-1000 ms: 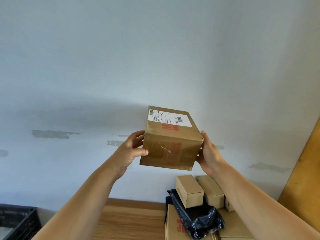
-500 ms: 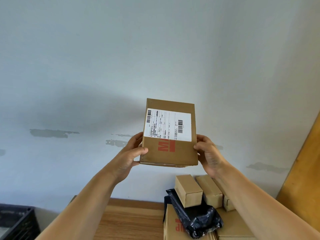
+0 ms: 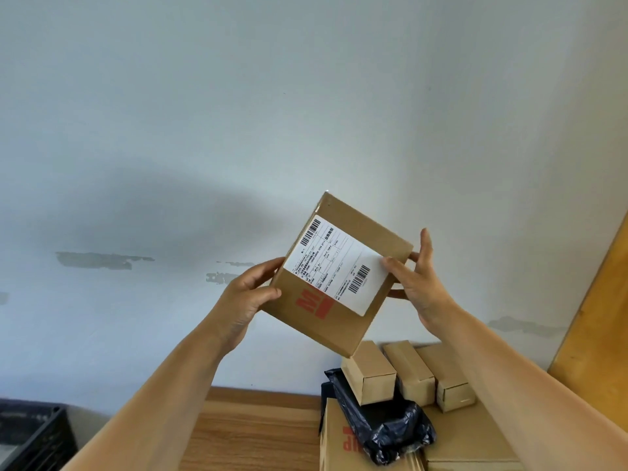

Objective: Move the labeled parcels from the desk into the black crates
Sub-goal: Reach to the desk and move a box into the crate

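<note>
I hold a brown cardboard parcel (image 3: 370,239) up in front of the wall, tilted so its white barcode label faces me. My left hand (image 3: 249,294) grips its left edge, thumb on the front face. My right hand (image 3: 416,280) holds the right edge, thumb pressed on the label's corner and fingers behind the box. A black crate (image 3: 32,436) shows at the bottom left corner, only partly in view. More parcels sit on the wooden desk (image 3: 251,433) below: several small brown boxes (image 3: 370,375), a black plastic bag parcel (image 3: 384,430) and a larger box (image 3: 339,443) with red print.
A pale wall with grey patches fills most of the view. A yellow wooden board (image 3: 598,334) leans at the right edge. The parcel pile takes up the desk's right side.
The parcel has rotated clockwise in my hands, from level to tilted with its label still facing me. My right hand shifted its grip, the thumb now on the label corner.
</note>
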The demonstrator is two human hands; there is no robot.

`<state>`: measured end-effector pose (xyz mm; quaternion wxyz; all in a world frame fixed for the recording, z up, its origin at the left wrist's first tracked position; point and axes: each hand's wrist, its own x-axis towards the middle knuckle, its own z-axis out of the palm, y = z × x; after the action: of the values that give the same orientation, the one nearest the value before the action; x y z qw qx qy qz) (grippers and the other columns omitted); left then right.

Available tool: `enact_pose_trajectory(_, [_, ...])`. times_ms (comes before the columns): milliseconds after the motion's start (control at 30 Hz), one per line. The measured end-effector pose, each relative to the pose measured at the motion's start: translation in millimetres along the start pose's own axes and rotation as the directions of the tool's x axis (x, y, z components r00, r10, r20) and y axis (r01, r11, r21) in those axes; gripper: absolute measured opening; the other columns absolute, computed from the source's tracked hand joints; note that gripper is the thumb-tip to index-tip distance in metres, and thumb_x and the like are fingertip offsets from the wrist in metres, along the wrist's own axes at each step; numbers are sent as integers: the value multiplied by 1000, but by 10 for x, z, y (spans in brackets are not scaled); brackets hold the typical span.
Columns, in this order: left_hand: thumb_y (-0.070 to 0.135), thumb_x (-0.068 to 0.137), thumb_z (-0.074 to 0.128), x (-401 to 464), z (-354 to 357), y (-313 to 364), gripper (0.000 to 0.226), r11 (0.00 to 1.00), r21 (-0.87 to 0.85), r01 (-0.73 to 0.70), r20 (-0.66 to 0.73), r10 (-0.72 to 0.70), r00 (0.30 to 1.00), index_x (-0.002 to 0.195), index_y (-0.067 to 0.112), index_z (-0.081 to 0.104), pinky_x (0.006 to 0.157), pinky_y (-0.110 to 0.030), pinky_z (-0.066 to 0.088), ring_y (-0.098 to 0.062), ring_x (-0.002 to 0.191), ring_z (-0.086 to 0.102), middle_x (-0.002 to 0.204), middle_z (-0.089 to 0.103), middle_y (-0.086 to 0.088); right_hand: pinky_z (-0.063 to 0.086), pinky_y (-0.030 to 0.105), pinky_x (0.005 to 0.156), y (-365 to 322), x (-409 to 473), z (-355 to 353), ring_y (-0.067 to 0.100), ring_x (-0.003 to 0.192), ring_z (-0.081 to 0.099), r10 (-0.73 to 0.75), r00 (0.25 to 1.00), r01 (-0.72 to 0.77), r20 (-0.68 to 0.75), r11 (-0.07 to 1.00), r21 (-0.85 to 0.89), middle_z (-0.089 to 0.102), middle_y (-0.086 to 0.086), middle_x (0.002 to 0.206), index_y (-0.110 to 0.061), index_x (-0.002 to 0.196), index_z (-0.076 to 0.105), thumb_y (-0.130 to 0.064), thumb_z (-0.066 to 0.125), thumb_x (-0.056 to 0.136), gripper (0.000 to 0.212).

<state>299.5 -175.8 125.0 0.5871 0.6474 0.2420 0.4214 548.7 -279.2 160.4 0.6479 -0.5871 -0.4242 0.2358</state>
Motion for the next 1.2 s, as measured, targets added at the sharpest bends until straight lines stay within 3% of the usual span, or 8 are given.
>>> enact_pose_trajectory(100, [15,76,63,47,0,16,41,1000,17,-18,-144,20,989,113,32,66,101,-40,45,-17,118,56,119,66,7,59,38,73,3,-40,-17,16,100,63,-43,998,43,40,999,-9,48,-5,122,-38,141,31,-14,65,90,66])
enact_pose_trajectory(233, [34,59,75,147,-19,56,63,998,-54,-21,-442,-5,897,115,21,50,101,-38,44,-14,117,53,126,51,-5,58,44,82,98,-72,-13,20,83,68,-9,1000,8,13,998,61,60,2,107,-19,108,55,-7,66,88,26])
enact_pose_trajectory(400, [16,84,71,210,-41,111,31,984,-177,-1,-415,-74,907,99,-9,60,96,-37,48,-23,86,65,98,68,-19,57,40,83,254,-111,49,19,78,70,62,998,-60,-12,990,127,64,5,103,-11,94,53,-6,69,85,19])
enact_pose_trajectory(500, [13,93,58,131,5,121,17,997,-79,-2,-385,-29,922,107,7,65,92,-34,50,-15,94,67,107,71,-6,58,40,80,322,-124,71,21,78,70,100,995,-94,-27,983,158,66,12,102,-12,92,50,-10,69,86,20])
enact_pose_trajectory(600, [2,92,52,45,73,129,36,999,-34,1,-335,-12,942,116,28,61,82,-31,49,-6,92,65,106,69,9,59,33,71,354,-166,90,20,81,68,124,992,-120,-14,978,172,65,14,103,-12,90,48,-10,67,88,19])
enact_pose_trajectory(733, [-11,86,50,-22,99,81,56,1000,-13,16,-400,-20,916,126,27,54,89,-32,49,-15,98,63,107,67,0,58,38,76,415,-216,119,24,85,68,163,986,-164,21,969,184,66,17,102,-11,87,46,-10,66,89,20])
enact_pose_trajectory(933, [-14,84,53,-258,104,-27,45,999,2,53,-518,-44,854,121,11,56,77,-19,45,-9,98,62,108,66,1,58,42,81,580,-319,242,25,85,68,233,965,-255,125,943,212,65,16,94,-10,86,43,-11,64,91,21])
enact_pose_trajectory(1200, [-11,84,54,-992,-302,-262,43,993,25,118,-658,-73,749,113,19,61,90,-29,48,-13,107,62,115,66,-2,58,39,76,900,-626,731,25,91,67,312,890,-355,333,932,77,61,15,99,-7,90,47,-14,65,90,20])
